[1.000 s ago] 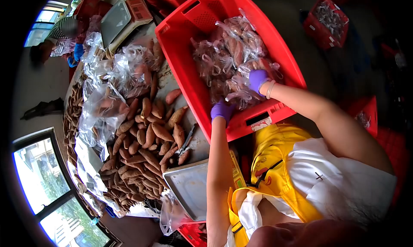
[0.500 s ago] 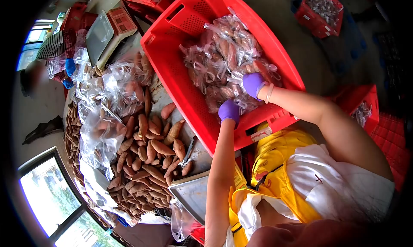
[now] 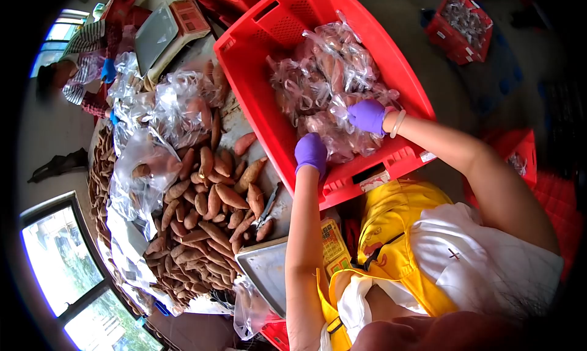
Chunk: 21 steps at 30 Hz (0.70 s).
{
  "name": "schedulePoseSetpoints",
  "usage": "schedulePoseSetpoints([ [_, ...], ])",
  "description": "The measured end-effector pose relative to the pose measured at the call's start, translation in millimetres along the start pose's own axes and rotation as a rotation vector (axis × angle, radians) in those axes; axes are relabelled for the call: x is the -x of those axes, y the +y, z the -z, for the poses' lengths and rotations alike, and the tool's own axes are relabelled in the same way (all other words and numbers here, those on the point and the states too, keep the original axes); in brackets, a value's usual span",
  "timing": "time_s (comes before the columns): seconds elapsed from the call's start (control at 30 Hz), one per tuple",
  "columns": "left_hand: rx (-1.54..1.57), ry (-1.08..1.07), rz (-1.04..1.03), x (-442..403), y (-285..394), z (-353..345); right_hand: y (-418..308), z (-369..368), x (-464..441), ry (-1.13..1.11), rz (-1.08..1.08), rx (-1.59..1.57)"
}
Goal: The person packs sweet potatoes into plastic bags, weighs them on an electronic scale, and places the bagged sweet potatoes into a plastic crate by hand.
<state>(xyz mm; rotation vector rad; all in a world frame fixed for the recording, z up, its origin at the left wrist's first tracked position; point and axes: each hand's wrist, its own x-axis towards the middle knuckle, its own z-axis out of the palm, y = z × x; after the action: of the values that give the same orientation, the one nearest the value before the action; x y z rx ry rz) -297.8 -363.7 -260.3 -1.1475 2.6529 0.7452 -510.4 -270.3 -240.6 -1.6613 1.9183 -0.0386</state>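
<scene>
A large red crate (image 3: pixel 244 82) holds several clear plastic bags of sweet potatoes (image 3: pixel 330 64). My left hand (image 3: pixel 311 152), in a purple glove, is at the near left part of the crate, against the edge of a bag; its fingertips are hidden. My right hand (image 3: pixel 368 116), also purple-gloved, lies on the bags near the crate's right side, its fingers bent over the plastic. What the fingers of either hand grip cannot be made out.
Loose sweet potatoes (image 3: pixel 214 198) and plastic bags (image 3: pixel 147 161) cover the table left of the crate. A scale (image 3: pixel 266 271) stands nearby, another scale (image 3: pixel 162 36) farther back. A co-worker (image 3: pixel 85 64) in blue gloves is at the far left. More red crates (image 3: pixel 461 27) stand right.
My left hand has shifted left, toward the crate's near left wall. My right hand has moved slightly over the bags. The co-worker's hands have moved, and the view has swung a little.
</scene>
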Motion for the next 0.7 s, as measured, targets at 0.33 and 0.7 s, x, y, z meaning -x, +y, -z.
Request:
schedulePoseSetpoints([
  [0.33, 0.027, -0.213, -0.014, 35, -4, -21, 26, 22, 32, -0.189, -0.136, 0.136],
  [0.7, 0.697, 0.547, 0.413, 260, 15, 97, -319, 97, -122, 0.589, 0.928, -0.551],
])
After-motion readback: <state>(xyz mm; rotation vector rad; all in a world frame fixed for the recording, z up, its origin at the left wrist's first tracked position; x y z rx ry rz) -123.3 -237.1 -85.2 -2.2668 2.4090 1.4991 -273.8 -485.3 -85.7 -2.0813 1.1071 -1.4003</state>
